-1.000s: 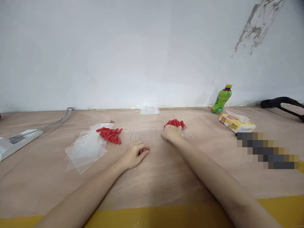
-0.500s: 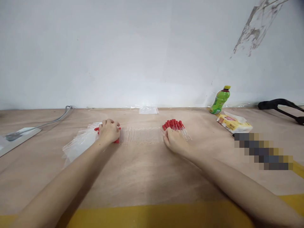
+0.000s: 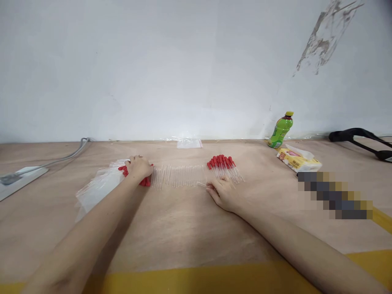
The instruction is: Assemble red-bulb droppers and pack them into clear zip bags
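My left hand (image 3: 137, 167) rests over a pile of red rubber bulbs (image 3: 145, 181), fingers curled down; what its fingertips hold, if anything, is hidden. Between my hands lies a row of thin clear tubes (image 3: 180, 175), side by side. Pinched in my right hand (image 3: 223, 192) is one clear tube (image 3: 202, 184), its free end pointing left. Just beyond that hand, droppers with red bulbs (image 3: 221, 161) lie fanned out, bulbs toward the wall. Clear plastic bags (image 3: 99, 188) are spread beside and under the red bulbs on the left.
A small clear bag (image 3: 189, 143) lies by the wall. To the right are a green bottle (image 3: 281, 130), a yellow tissue pack (image 3: 298, 159), a pixelated object (image 3: 335, 196) and a black handle-like item (image 3: 361, 136). A grey cable (image 3: 61, 160) runs to a white board (image 3: 27, 179) at left.
My right hand has moved slightly nearer to me, away from the red bulbs, and a clear tube now shows in its fingers. My left hand stays at the bulb pile. The view has shifted slightly.
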### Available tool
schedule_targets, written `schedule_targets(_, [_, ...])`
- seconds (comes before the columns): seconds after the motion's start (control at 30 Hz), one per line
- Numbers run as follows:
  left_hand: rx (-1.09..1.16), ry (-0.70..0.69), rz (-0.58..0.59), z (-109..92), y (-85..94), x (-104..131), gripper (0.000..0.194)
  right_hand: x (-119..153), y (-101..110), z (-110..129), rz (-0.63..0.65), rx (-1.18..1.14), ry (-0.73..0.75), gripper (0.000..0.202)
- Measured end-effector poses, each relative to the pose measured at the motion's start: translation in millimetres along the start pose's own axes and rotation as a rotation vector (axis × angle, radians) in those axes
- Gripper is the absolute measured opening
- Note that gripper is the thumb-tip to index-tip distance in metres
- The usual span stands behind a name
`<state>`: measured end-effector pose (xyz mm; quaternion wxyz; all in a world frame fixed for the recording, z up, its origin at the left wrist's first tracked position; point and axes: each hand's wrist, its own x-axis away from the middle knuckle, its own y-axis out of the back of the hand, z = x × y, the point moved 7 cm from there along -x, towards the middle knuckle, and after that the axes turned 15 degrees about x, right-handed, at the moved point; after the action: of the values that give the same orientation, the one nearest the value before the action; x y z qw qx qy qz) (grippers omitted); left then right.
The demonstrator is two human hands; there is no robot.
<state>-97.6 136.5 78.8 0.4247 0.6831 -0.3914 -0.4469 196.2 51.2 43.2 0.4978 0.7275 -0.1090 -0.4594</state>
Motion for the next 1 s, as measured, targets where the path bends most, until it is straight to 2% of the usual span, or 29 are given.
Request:
schedule_targets(0.07, [0.068,-0.039,-0.075,-7,9.8,8,0.031,1,-1,-2,-0.011,-0.019,-0.011,0.021])
schedule_targets(0.17, [0.279,-0.279,-0.189,-33,23.8,40,0.021,2,-1,-4,-0.029,-0.044,-0.022,0.023])
schedule_targets(0.23, [0.488,-0.489,-0.064,-56,17.4,70,0.018,2,0,-5,-0.039,-0.064,-0.048,0.023])
schedule_targets(0.33, [0.825,-0.535,0.174,-75,-3.9,110,0.015,3,1,-5,-0.052,-0.11,-0.085,0.022])
schedule_targets(0.43, [0.995,-0.534,0.319,-86,-22.4,132,0.021,3,4,-2,-0.062,-0.155,-0.1,0.022])
schedule_targets(0.57, [0.984,-0.587,0.411,-93,-30.7,140,0.023,2,8,7,-0.052,-0.175,-0.064,0.021])
schedule_targets(0.77, [0.988,-0.584,0.387,-94,-26.3,140,0.022,0,9,18,-0.015,-0.195,0.014,0.022])
schedule_targets(1.0, [1.085,-0.565,0.441,-96,-27.2,143,0.021,-2,8,20,0.015,-0.253,0.06,0.023])
